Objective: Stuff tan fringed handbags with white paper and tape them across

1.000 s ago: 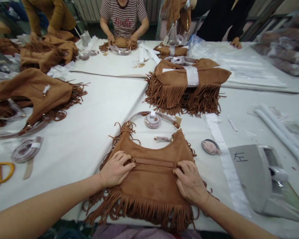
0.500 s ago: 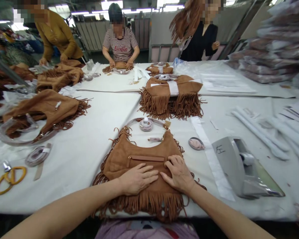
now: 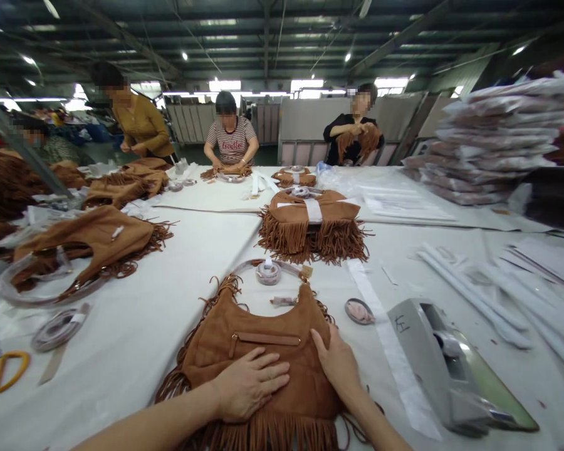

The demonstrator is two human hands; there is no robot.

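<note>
A brown fringed handbag (image 3: pixel 263 319) lies flat before me, its zip pocket facing up and its curved strap pointing away. My left hand (image 3: pixel 251 383) rests open on the lower middle of the bag, palm down. At the bag's right side, my right hand (image 3: pixel 337 360) lies open, with the thumb on the bag and the other fingers along its edge, partly hidden. Inside the strap's curve sits a wrapped coiled strap (image 3: pixel 268 272). A small round dish (image 3: pixel 359 311) with something pinkish in it is to the right of the bag.
A grey tape dispenser (image 3: pixel 435 363) stands at right beside a white strip (image 3: pixel 404 376). Stacked fringed bags (image 3: pixel 313 232) lie ahead, another handbag (image 3: pixel 117 235) at left. Yellow-handled scissors (image 3: pixel 4 373) are at the left edge. Wrapped bags (image 3: pixel 493 138) pile up at far right. Co-workers stand across the table.
My view has tilted up. My right hand has shifted from the bag's face to its right edge; my left hand stays on the bag. A co-worker across has lowered a fringed brown item.
</note>
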